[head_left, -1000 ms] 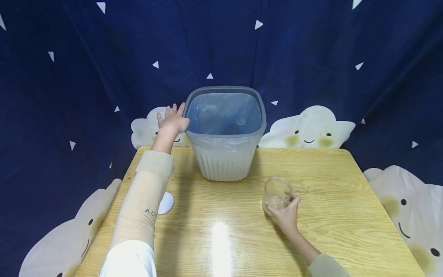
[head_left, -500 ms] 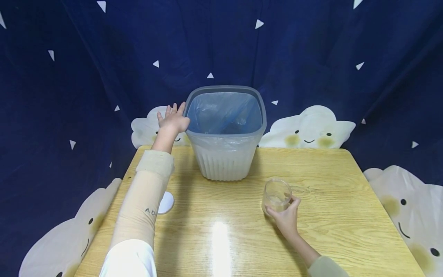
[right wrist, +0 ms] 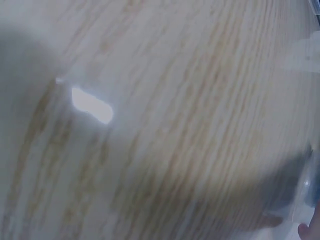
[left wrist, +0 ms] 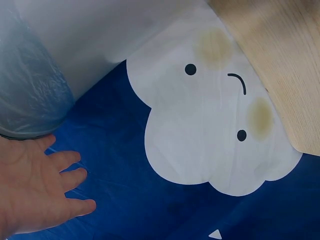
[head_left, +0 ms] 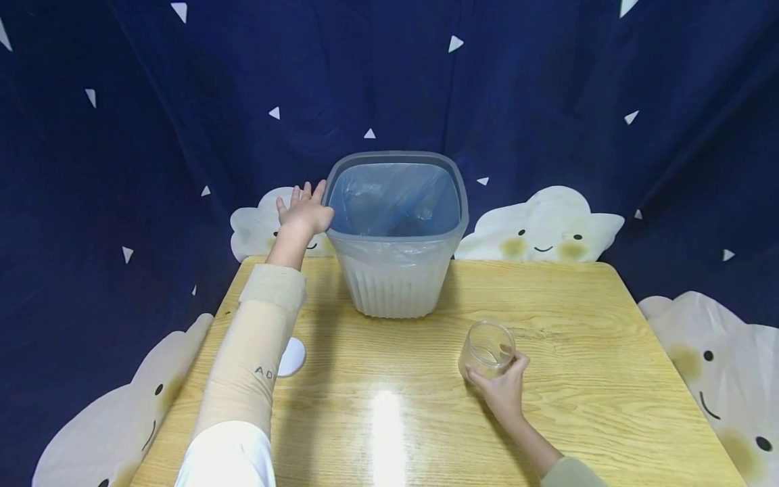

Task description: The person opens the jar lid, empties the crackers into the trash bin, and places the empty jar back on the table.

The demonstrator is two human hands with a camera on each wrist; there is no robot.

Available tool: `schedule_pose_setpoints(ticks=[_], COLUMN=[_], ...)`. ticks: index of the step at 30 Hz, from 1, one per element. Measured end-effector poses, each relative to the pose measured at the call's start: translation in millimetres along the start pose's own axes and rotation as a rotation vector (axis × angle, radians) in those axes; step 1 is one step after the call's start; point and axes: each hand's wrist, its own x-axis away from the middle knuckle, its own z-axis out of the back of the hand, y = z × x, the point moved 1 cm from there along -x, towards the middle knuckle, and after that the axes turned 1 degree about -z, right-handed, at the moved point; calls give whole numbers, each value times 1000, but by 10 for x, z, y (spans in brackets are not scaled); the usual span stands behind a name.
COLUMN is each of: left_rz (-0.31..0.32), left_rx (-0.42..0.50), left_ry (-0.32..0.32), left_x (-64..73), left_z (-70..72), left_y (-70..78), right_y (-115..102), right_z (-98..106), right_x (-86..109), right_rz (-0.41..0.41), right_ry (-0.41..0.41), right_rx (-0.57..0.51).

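My left hand [head_left: 304, 215] lies with its fingers spread against the left rim of a waste bin [head_left: 395, 281]. The bin has a grey rim, a ribbed translucent white body and a thin plastic liner. In the left wrist view the left hand [left wrist: 37, 182] shows with several fingers stretched out beside the liner [left wrist: 32, 85]. Over on the right, my right hand [head_left: 502, 389] holds a clear round cup [head_left: 481, 358] between thumb and fingers, low at the tabletop. Only a bit of the right hand [right wrist: 312, 227] enters the right wrist view.
A white round disc [head_left: 293, 357] lies on the wooden table [head_left: 560, 318], partly behind the left sleeve [head_left: 252, 358]. A dark blue curtain [head_left: 535, 88] with white triangles and clouds hangs behind and around the table.
The cup's rim has shifted slightly nearer to me, with the right hand still holding it. My left hand and the bin stay where they were.
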Motion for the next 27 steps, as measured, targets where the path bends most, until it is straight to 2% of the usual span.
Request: schedule_pose_setpoints(ticks=[5,15,20,27], left_rz=[2,-12,-8,-10], left_rx=[2,5,7,21], left_ry=[-4,4,-2,-5], left_x=[-1,-1,0,6], left_z=[-2,-3,-3,-3], left_y=[-8,-18,-24,-35], right_y=[-141,187,215,191], right_z=[6,-4,0,19], right_x=[42,13,22,28], right_rz=[29,27,28,20], right_ry=[-20,-6,3,-25], right_rx=[-11,11,35,71])
